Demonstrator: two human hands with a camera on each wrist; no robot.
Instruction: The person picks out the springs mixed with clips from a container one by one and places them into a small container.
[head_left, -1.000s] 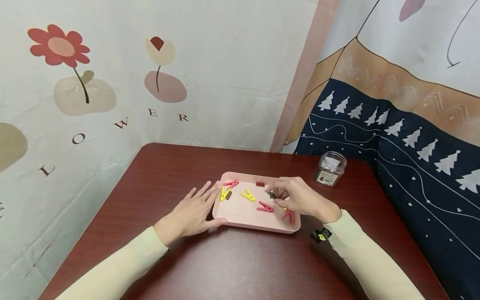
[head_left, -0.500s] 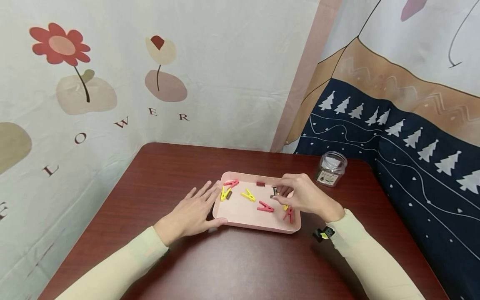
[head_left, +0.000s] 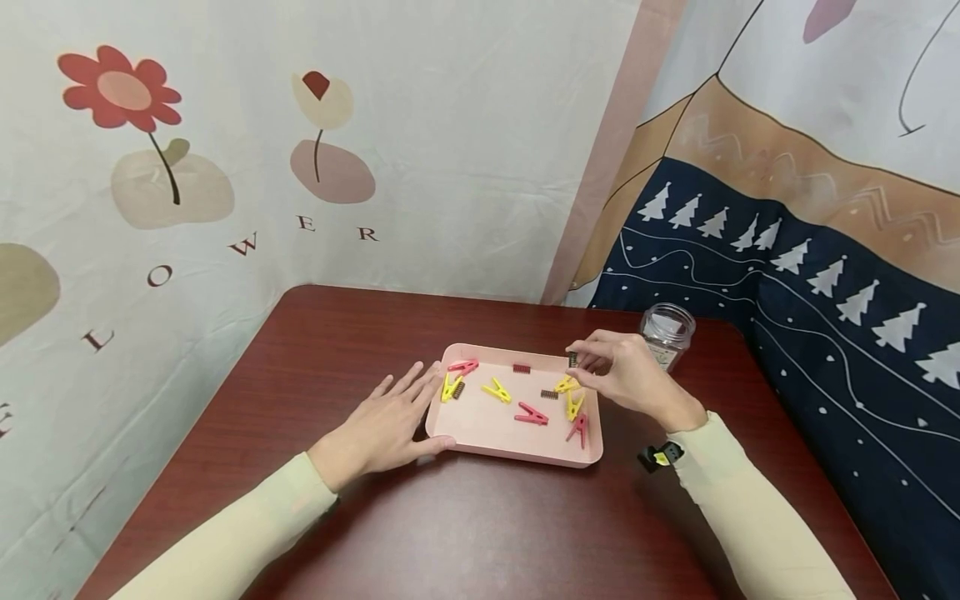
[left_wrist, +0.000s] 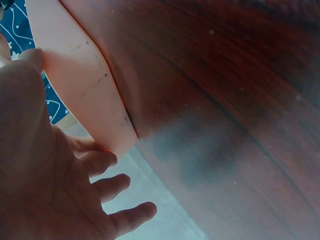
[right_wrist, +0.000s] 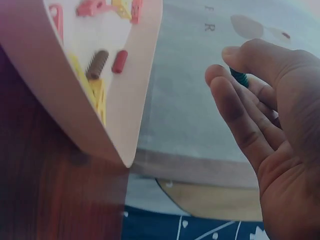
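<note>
My right hand (head_left: 628, 372) pinches a small dark green coil spring (head_left: 572, 359) between thumb and fingertips, above the far right rim of the pink tray (head_left: 487, 446). In the right wrist view the green spring (right_wrist: 239, 77) is mostly covered by fingers. My left hand (head_left: 382, 432) lies with straight, spread fingers against the tray's left side, thumb at its near left corner. In the tray are a red spring (head_left: 521, 368), brown springs (head_left: 549, 394), several yellow clothespins (head_left: 497, 390) and red clothespins (head_left: 531, 414).
A clear jar (head_left: 669, 325) with a label stands behind the right hand, partly hidden by it. The tray lies on a dark red-brown table (head_left: 360, 333). Printed curtains (head_left: 450, 167) hang behind and to the right.
My right hand has lifted the green spring from the tray and moved it right and away, toward the jar. Yellow clothespins it covered now show. The left hand has stayed put.
</note>
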